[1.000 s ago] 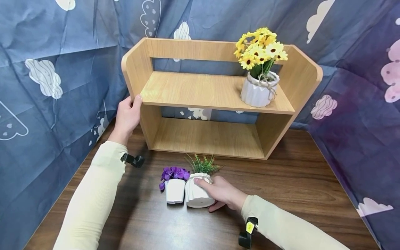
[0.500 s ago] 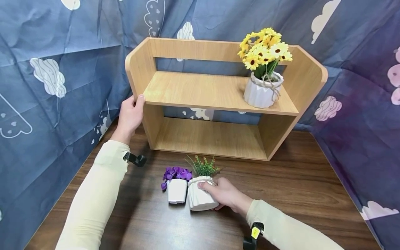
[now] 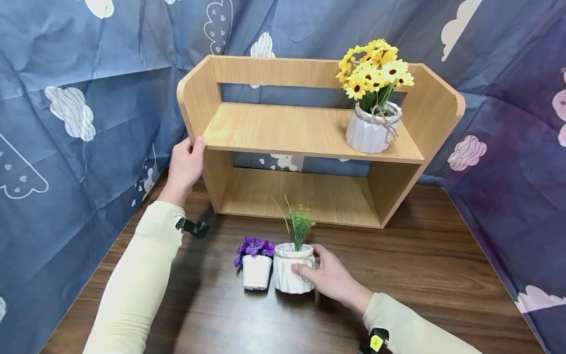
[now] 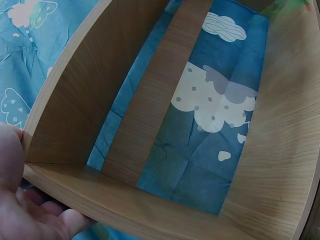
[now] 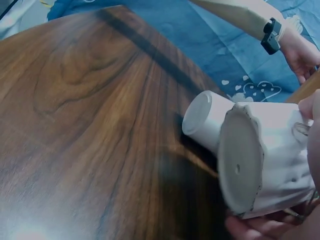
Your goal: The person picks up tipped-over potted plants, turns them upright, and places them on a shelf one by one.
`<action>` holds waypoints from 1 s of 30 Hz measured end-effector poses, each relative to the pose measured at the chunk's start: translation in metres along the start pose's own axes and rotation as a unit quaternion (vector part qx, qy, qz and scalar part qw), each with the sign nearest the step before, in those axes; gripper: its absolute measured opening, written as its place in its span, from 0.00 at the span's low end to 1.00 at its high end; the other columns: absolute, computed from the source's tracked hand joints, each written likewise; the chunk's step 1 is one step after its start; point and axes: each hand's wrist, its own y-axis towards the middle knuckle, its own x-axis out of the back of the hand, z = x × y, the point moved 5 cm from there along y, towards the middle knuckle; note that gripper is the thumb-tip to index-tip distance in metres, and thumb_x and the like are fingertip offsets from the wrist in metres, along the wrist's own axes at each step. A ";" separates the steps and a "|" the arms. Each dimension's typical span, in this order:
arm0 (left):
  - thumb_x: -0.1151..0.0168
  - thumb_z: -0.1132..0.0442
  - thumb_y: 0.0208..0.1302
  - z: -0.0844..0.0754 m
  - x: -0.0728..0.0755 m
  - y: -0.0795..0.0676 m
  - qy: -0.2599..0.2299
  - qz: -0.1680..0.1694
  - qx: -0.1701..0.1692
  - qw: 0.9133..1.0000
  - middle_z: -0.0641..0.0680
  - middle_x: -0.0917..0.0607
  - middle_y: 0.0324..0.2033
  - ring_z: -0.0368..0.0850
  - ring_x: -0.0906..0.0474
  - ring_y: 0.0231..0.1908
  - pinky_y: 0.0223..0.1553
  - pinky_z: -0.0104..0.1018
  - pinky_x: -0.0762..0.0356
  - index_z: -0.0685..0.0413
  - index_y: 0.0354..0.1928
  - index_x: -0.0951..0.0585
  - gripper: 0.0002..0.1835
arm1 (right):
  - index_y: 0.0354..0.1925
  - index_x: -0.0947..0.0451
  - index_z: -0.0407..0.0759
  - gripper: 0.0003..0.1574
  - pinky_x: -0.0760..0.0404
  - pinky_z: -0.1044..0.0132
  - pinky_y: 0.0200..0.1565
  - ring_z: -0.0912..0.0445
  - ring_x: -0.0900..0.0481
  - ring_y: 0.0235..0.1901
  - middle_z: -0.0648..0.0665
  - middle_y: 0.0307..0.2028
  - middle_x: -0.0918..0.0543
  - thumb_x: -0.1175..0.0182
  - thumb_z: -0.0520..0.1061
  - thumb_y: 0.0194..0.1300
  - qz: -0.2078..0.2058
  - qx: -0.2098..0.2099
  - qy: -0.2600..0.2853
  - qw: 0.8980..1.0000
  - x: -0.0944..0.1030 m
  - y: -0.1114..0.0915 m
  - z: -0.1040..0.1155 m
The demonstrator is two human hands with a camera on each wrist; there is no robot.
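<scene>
In the head view my left hand (image 3: 185,164) grips the left side panel of the two-tier wooden shelf (image 3: 274,128), thumb on the front edge near the upper board. The left wrist view shows the fingers (image 4: 45,220) curled under that edge. My right hand (image 3: 333,275) holds a white ribbed flowerpot (image 3: 287,270) from its right side. Thin green grass with small reddish buds (image 3: 302,223) rises from this pot, and twine circles its rim. Its base, with a small hole, faces the right wrist camera. Close on its left is a smaller white pot (image 3: 256,273) with purple flowers (image 3: 255,247).
A white pot (image 3: 371,130) of yellow daisies (image 3: 373,69) stands at the right end of the upper board. The shelf stands at the back of a dark wooden table (image 3: 221,324). Blue cloud-patterned cloth (image 3: 88,162) hangs around the back and sides.
My right hand has turned the grass pot, and its stems now point up more steeply. The purple-flower pot has shifted slightly right. My left hand stays on the shelf.
</scene>
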 end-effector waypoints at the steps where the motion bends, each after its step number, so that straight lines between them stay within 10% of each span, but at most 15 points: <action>1: 0.53 0.44 0.83 0.000 0.001 0.000 0.001 0.000 0.002 1.000 0.64 0.15 0.63 0.55 0.20 0.58 0.65 0.48 0.23 0.56 0.70 0.19 0.30 | 0.69 0.29 0.29 0.45 0.12 0.63 0.45 0.54 0.12 0.42 0.38 0.47 0.12 0.25 0.51 0.65 -0.006 0.006 0.000 1.000 0.000 0.000 -0.001; 9: 0.53 0.46 0.84 0.001 0.001 0.001 0.000 0.003 0.002 1.000 0.65 0.17 0.66 0.57 0.21 0.62 0.70 0.53 0.25 0.58 0.71 0.20 0.29 | 0.72 0.35 0.32 0.54 0.16 0.68 0.57 0.50 0.14 0.56 0.34 0.58 0.17 0.19 0.43 0.55 -0.020 0.068 0.008 0.997 -0.002 0.001 -0.014; 30: 0.52 0.45 0.83 0.003 0.000 0.003 -0.002 -0.005 -0.007 1.000 0.64 0.15 0.63 0.55 0.19 0.58 0.66 0.50 0.23 0.55 0.69 0.18 0.28 | 0.74 0.40 0.39 0.60 0.26 0.39 0.73 0.41 0.23 0.67 0.35 0.67 0.24 0.18 0.46 0.52 -0.026 0.174 -0.077 0.981 -0.012 -0.010 -0.043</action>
